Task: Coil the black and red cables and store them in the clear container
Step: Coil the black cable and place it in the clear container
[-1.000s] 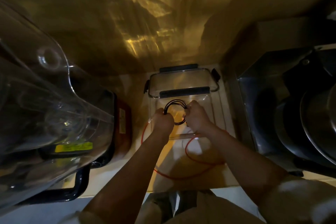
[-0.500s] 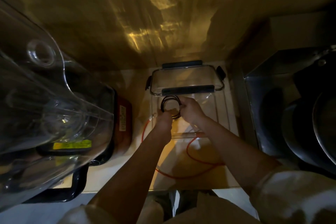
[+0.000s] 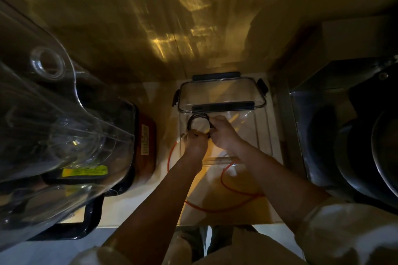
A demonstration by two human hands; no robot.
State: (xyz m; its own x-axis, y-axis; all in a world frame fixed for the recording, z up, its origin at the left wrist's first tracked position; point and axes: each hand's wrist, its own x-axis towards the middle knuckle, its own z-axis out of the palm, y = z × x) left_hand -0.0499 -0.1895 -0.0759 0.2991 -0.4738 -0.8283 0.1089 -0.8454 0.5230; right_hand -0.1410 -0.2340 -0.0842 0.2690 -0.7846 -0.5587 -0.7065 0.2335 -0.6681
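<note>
The black cable is wound into a small round coil, held over the open clear container on the counter. My left hand grips the coil's near-left side and my right hand grips its right side. The red cable lies loose on the counter, looping from the container's left side around its near edge and under my arms. The container's clear lid with black clips leans at the far side.
A large clear blender jug on a black base fills the left. A dark red box stands beside it. Dark pans sit in a sink at the right. The counter's front edge runs below my forearms.
Both hands have moved the black coil a little away from me, deeper over the container toward the lid. The coil looks tighter and smaller. The red cable has not moved.
</note>
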